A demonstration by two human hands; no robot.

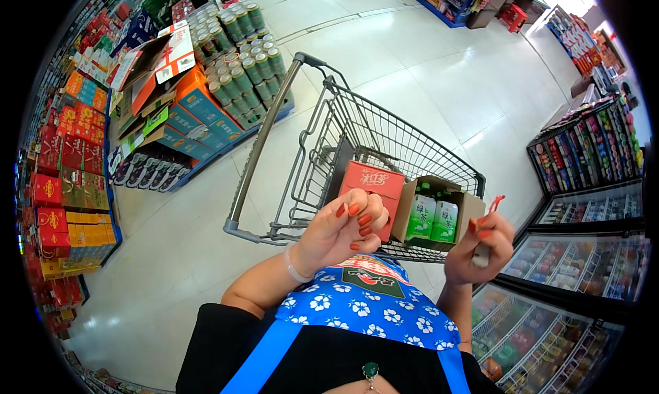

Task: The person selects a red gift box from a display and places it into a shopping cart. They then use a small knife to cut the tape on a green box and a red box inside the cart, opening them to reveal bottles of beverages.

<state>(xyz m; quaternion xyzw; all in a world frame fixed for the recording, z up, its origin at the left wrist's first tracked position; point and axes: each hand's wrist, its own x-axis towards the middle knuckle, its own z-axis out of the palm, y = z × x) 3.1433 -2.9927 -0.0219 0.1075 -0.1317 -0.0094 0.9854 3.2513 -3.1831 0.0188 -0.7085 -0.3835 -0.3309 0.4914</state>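
Note:
My left hand (342,226) is raised over the near side of a metal shopping cart (406,131). Its fingers curl in toward the thumb, and nothing shows between them. On the right, my right hand (481,252) pinches a thin red strip (497,202). Something whitish (481,256) also shows in that palm; whether it joins the strip cannot be made out. Behind my left hand, a red carton (375,180) stands in the cart, partly covered by the fingers. Beside it, an open cardboard box (472,208) holds green-labelled tea bottles (432,216).
Stacked drink cans (242,69) and blue-orange cartons (201,116) stand left of the cart, with boxed goods (77,178) on shelves beyond. Glass-doored coolers (545,332) and a packed display rack (582,147) line the right. A red stool (513,17) stands far off.

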